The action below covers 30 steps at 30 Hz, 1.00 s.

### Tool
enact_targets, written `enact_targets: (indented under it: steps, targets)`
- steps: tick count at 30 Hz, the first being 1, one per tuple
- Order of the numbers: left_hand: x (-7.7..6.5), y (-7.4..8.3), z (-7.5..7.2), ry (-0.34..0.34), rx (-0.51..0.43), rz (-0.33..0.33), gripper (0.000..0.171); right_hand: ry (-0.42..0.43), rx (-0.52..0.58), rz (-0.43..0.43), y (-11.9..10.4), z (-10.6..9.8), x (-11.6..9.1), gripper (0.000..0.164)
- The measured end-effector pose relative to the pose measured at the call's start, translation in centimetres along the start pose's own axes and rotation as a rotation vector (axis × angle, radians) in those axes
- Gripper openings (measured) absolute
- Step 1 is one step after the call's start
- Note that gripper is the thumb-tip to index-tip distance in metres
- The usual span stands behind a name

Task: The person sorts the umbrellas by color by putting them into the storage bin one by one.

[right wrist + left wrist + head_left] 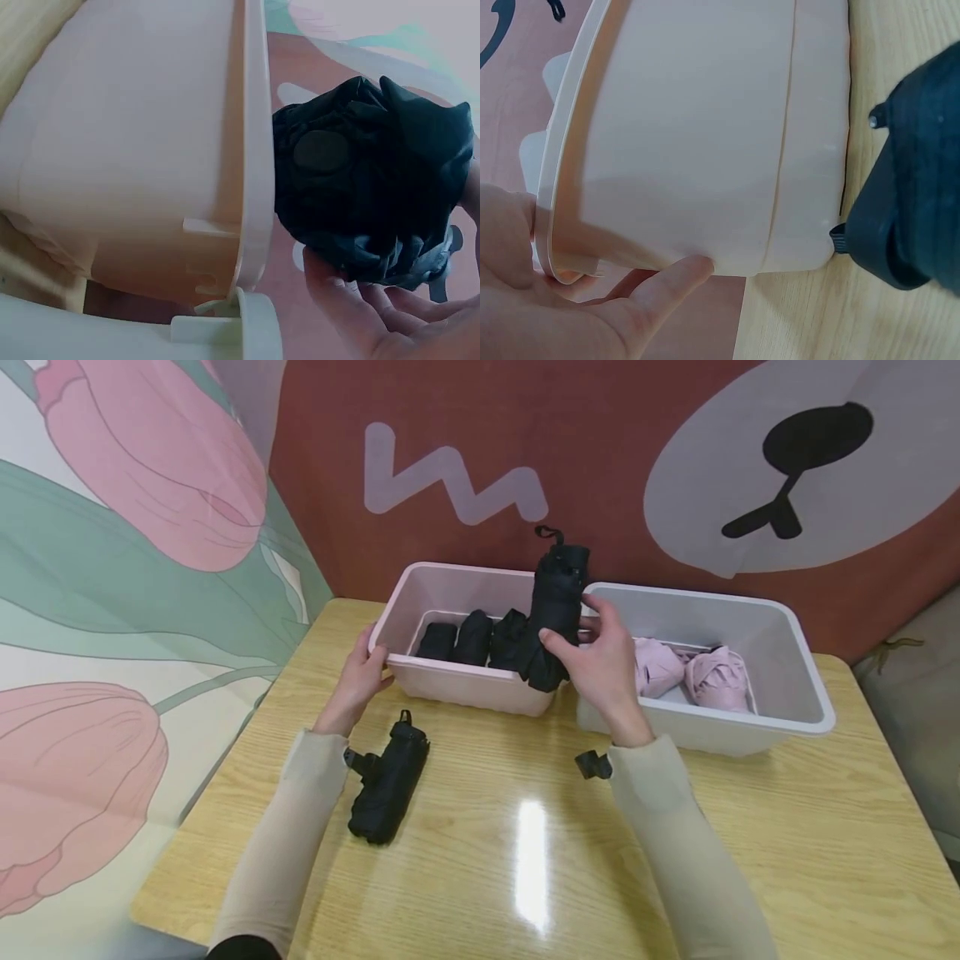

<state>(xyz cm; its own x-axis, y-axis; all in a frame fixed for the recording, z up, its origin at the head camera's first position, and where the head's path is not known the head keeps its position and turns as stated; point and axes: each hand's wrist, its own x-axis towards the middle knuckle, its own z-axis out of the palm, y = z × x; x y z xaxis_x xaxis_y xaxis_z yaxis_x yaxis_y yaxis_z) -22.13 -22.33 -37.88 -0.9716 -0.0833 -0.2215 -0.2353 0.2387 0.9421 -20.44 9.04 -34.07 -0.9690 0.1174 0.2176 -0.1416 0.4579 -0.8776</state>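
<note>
My right hand [600, 664] grips a folded black umbrella [557, 602] with a wrist loop at its top. It is tilted over the right end of the pink bin [465, 685]. The right wrist view shows the umbrella's gathered end [360, 180] beside the bin's rim. At the bin's left end, my left hand [360, 681] holds the rim, a finger against the outer wall in the left wrist view. Inside lie three folded black umbrellas [472, 639] side by side. Another black umbrella [390, 785] lies on the table near my left wrist.
To the right, a light grey bin [787, 727] stands beside the pink one, with two folded pink umbrellas [716, 678] in it. Both bins stand towards the back of the wooden table [465, 877]. A printed cloth [600, 460] hangs right behind them.
</note>
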Motion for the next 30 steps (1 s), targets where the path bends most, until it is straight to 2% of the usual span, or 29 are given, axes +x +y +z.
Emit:
enact_targets:
  steps: [5,13,16,22,26,30]
  targets:
    - [-0.9,0.9,0.2,-0.007,0.004,-0.006,0.058,0.014,-0.023,0.018,-0.1,0.4,0.4,0.074]
    - [0.8,-1.2,0.0,0.009,0.009,0.013,0.057,-0.002,-0.076,0.028,-0.1,0.7,1.0,0.074]
    - [0.9,-1.4,0.0,0.013,0.009,0.016,0.056,-0.021,-0.132,0.023,-0.2,0.8,1.1,0.072]
    - [-0.2,0.1,0.1,-0.005,0.001,-0.007,0.058,-0.008,-0.265,-0.066,-0.2,0.8,0.6,0.068]
    - [-1.0,1.0,0.2,-0.011,0.009,-0.010,0.058,-0.020,-0.247,-0.086,-0.2,0.9,0.0,0.059]
    - [-0.2,0.4,0.1,-0.003,0.008,-0.007,0.058,-0.052,-0.244,-0.082,-0.2,1.0,-0.4,0.053]
